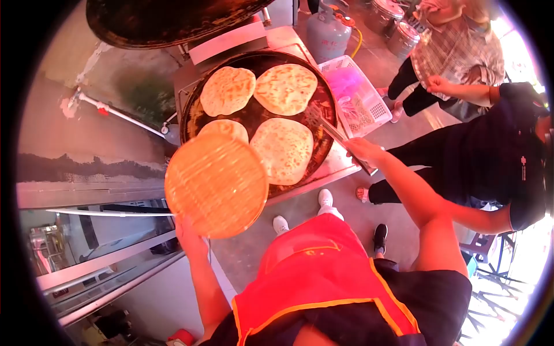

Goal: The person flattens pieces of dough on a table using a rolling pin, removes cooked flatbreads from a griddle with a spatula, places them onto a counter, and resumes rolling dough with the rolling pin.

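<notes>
Four flatbreads lie on a round dark griddle [190, 124]: one at the upper left [228, 91], one at the upper right [285, 89], a large one at the lower right [283, 151], and one at the lower left [226, 129], partly hidden. My left hand [187, 230] grips the lower edge of a round woven tray [217, 185], which hangs over the griddle's lower left rim. Metal tongs [333, 134] are in my right hand [365, 151], their tips at the griddle's right side near the breads.
Above the griddle is a dark round lid [167, 20]. A white plastic basket [378, 112] with purple and clear plastic stands to its right, a gas cylinder [329, 36] behind. Two people [490, 144] [456, 52] stand at the right. A glass-fronted case [115, 230] is at left.
</notes>
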Tool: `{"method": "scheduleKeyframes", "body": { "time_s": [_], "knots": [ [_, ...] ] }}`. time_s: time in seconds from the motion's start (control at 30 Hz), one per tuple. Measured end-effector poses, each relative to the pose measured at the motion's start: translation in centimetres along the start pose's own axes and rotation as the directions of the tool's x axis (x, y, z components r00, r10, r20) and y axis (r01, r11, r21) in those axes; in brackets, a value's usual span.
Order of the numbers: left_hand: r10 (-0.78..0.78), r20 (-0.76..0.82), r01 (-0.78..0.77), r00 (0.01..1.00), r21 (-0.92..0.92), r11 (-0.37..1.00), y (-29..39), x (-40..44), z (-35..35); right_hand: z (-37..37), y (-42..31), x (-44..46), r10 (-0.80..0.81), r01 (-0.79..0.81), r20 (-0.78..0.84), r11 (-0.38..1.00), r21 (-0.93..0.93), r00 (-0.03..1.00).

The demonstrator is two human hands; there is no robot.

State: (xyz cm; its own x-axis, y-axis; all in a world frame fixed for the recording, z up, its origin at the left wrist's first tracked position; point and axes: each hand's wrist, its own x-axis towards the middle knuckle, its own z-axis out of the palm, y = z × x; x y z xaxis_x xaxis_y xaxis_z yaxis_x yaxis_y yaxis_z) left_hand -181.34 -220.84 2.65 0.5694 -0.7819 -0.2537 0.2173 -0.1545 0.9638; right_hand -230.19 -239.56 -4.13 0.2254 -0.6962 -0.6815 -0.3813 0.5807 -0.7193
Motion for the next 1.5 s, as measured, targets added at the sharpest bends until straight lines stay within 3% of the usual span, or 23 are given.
{"method": "scheduleKeyframes", "body": {
  "time_s": [0.1,0.17,0.23,0.33,0.37,0.4,0.47,0.53,0.63,0.67,0.73,0.77,0.8,0.83,0.9,0.97,1.03,1.07,1.1,1.2,1.27,1.4,1.5],
  "knots": [
    [-0.054,-0.081,0.048,0.995,-0.079,0.996,-1.0,-0.5,-2.4,2.5,-3.2,5.7,0.121,-0.107,-0.035,0.953,0.283,0.992],
    [-0.078,-0.086,0.067,0.993,-0.123,0.99,-1.9,-0.3,-1.7,3.7,-4.5,10.7,0.089,-0.082,0.006,0.878,0.473,0.996],
    [-0.071,-0.083,0.058,0.994,-0.148,0.987,-3.7,0.7,-0.7,4.7,-5.7,14.2,0.111,-0.067,-0.047,0.833,0.549,0.993],
    [-0.075,-0.051,0.07,0.996,-0.096,0.993,-4.9,2.5,2.2,5.0,-7.3,11.1,-0.006,0.046,-0.085,0.874,0.484,0.996],
    [-0.085,-0.05,0.082,0.995,-0.061,0.995,-5.3,3.5,3.4,4.4,-7.5,9.2,-0.072,0.109,-0.123,0.939,0.326,0.99],
    [-0.093,-0.045,0.092,0.995,-0.033,0.995,-5.9,4.7,5.1,4.0,-8.3,6.3,-0.111,0.144,-0.116,0.931,0.335,0.987],
    [-0.11,0.125,0.127,0.986,-0.138,0.982,-6.7,6.1,8.7,4.3,-10.2,0.3,-0.154,0.174,-0.087,0.928,0.33,0.984],
    [-0.305,0.071,0.313,0.95,-0.211,0.926,-5.2,6.6,13.2,5.2,-11.3,-3.4,-0.164,0.17,-0.047,0.934,0.315,0.985],
    [-0.252,0.205,0.318,0.946,-0.425,0.848,-6.9,8.4,15.5,5.9,-9.5,-3.0,-0.244,0.254,0.104,0.961,-0.106,0.964],
    [-0.26,0.214,0.33,0.942,-0.436,0.837,-8.1,8.9,14.7,5.6,-12.2,-5.8,-0.169,0.217,0.158,0.906,-0.363,0.973],
    [-0.264,0.222,0.34,0.938,-0.463,0.818,-10.0,9.8,11.4,3.3,-11.8,-7.7,-0.399,0.426,0.169,0.75,-0.505,0.901],
    [-0.3,0.145,0.333,0.943,-0.468,0.819,-9.4,9.3,10.2,1.2,-13.1,-9.1,-0.179,0.263,0.204,0.803,-0.535,0.962],
    [-0.288,0.148,0.322,0.946,-0.522,0.79,-9.2,9.2,8.9,-0.3,-14.0,-10.5,-0.135,0.193,0.151,0.851,-0.488,0.979],
    [-0.176,0.103,0.203,0.979,-0.536,0.82,-9.3,9.3,7.3,-2.2,-14.5,-10.4,-0.075,0.132,0.143,0.886,-0.445,0.987],
    [-0.05,0.043,0.065,0.998,-0.505,0.861,-8.1,8.7,4.3,-3.3,-16.4,-7.6,-0.042,0.058,0.043,0.86,-0.508,0.998],
    [-0.016,0.017,0.022,1.0,-0.426,0.904,-6.0,7.7,2.4,-3.5,-14.3,1.9,-0.219,0.235,0.089,0.859,-0.455,0.972],
    [-0.001,-0.009,-0.003,1.0,-0.415,0.91,-6.9,6.7,-1.4,-0.5,-13.5,11.2,-0.042,0.086,0.297,0.987,-0.136,0.954],
    [0.013,-0.018,-0.019,1.0,-0.412,0.911,-7.4,6.4,-2.2,2.1,-15.4,13.3,-0.119,0.198,0.34,0.958,-0.209,0.933],
    [-0.012,-0.027,-0.002,1.0,-0.447,0.895,-6.8,5.8,-1.9,5.2,-15.2,17.2,-0.08,0.079,0.287,0.997,0.017,0.955],
    [-0.052,-0.035,0.027,0.998,-0.508,0.861,-4.0,4.2,-0.4,12.5,-16.7,23.3,-0.103,0.091,0.107,0.99,0.11,0.989],
    [-0.055,0.006,0.051,0.998,-0.508,0.86,-4.3,4.7,-0.4,15.1,-16.6,23.7,-0.169,0.146,0.082,0.961,0.235,0.982],
    [0.019,-0.022,-0.026,1.0,-0.357,0.934,-4.5,6.5,1.0,11.7,-17.9,15.1,-0.308,0.298,0.066,0.945,0.134,0.949],
    [-0.128,0.068,0.145,0.989,-0.489,0.86,-7.9,10.7,1.8,8.8,-19.3,5.1,-0.349,0.342,0.093,0.936,0.085,0.932]
  ]
}}
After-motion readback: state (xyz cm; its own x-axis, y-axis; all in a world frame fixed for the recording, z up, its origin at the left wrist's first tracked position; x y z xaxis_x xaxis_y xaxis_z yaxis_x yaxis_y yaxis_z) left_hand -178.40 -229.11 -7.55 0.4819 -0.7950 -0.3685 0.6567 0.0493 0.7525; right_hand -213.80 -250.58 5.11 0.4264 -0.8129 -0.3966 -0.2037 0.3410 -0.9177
